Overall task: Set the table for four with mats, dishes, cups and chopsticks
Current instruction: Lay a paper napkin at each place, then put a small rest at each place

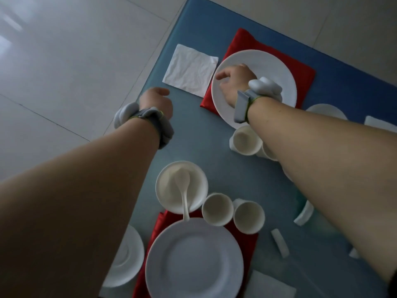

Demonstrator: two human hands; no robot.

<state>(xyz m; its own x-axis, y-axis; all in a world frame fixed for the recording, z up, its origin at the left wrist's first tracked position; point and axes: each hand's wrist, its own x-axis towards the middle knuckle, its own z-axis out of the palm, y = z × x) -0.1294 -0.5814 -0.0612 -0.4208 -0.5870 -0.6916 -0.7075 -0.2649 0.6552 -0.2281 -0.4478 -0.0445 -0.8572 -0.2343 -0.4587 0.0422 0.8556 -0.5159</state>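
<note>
- Your right hand [233, 79] is over the far plate [272, 67], fingers curled down at the plate's left rim. Can't tell if that grip actually has the rim; the fingertips are blurred.
- Your left hand [158, 102] is above the counter [214, 164] near its left edge, just below the far napkin [190, 70]. Fingers are curled under and hidden, so the grip state can't be read. Nothing visible in it.
- Both wrists carry grey straps with white pods.
- Far plate sits on the far red mat [305, 74], overhanging the mat's near edge. The far napkin lies flat just left of that mat, touching or almost touching it.
- Two cups [245, 140] stand just near of the far plate, partly hidden under your right forearm.
- Near setting: near plate [194, 258] on the near red mat [159, 224]. Bowl [181, 187] with a spoon [184, 201] in it sits at the mat's far edge, spoon handle reaching to the near plate's rim.
- Two more cups [217, 208] stand side by side right of the bowl, touching each other, at the near plate's far right.
- Stack of small dishes [126, 257] left of the near mat, at the counter edge.
- Chopstick rest [279, 243] lies right of the near mat. A second napkin [270, 286] lies at the bottom, right of the near plate.
- More white ware at right, mostly hidden by your right arm.
</note>
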